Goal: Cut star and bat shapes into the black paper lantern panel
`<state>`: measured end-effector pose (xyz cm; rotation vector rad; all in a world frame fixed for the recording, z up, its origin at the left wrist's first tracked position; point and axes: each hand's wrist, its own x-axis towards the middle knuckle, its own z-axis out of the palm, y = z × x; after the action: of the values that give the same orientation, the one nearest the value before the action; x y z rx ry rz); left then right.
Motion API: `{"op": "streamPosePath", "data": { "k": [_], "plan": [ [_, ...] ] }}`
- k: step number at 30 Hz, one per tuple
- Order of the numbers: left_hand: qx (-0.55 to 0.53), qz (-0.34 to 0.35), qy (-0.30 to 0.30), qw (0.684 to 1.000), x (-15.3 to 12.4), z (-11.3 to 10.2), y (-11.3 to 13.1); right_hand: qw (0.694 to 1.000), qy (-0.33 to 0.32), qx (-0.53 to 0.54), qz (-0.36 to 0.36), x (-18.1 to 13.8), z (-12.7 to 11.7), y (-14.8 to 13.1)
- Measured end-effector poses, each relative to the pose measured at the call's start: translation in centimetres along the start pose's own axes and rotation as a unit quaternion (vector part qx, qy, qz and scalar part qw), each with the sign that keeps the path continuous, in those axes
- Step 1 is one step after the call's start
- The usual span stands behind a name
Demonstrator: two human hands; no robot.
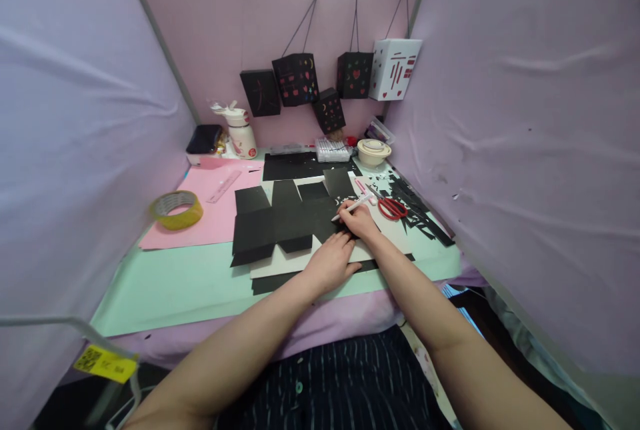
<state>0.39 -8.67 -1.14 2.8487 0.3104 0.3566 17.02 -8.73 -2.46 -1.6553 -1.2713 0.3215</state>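
Observation:
My right hand [359,220] is closed around a slim white pen-shaped tool [354,205], over the right part of a black card cut-out [295,215]. Whether the tool's tip is a nib or a blade is too small to tell. My left hand [333,262] lies with its fingers stretched out on the near right part of the card, close beside my right hand. The card has several flaps along its edges and small cut-out shapes near my right hand. Beneath it is a pale board [295,262], with more black card under that.
Red-handled scissors [393,209] lie right of my hands, near black paper scraps [420,213]. Yellow tape [177,210] and a clear ruler [224,187] rest on pink paper [210,233]. A bottle [242,137] and a cream container [373,153] stand behind; decorated boxes [296,80] hang above.

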Motion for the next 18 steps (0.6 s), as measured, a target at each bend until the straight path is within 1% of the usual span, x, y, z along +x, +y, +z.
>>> {"op": "streamPosePath", "data": {
  "k": [9, 18],
  "plan": [
    [0.002, -0.002, -0.007, 1.000, 0.03, 0.00, 0.06, 1.000, 0.021, -0.015, -0.005, -0.09, -0.17, -0.50],
    [-0.001, -0.002, -0.006, 1.000, 0.03, 0.00, 0.01, 1.000, 0.022, -0.008, -0.003, -0.10, -0.16, -0.68]
  ]
}}
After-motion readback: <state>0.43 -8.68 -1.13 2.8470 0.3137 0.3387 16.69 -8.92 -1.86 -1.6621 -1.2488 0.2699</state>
